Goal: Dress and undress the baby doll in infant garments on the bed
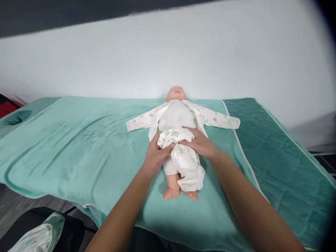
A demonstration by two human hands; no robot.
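Centre of frame: pink-headed doll with pale cloth torso [177,115] lies on its back on a light-green plush blanket [78,147]. Left hand [155,154] and right hand [201,142] both grasp the gathered top of white, bear-printed soft cloth trousers [185,162], over the doll's hips and legs. Risk, judged: one-sided pulling could twist the bunched, limp fabric or snag the moulded, smooth feet [172,192]. White printed thin-cloth jacket [220,120] lies open, sleeves spread flat; blanket nap softly creased.
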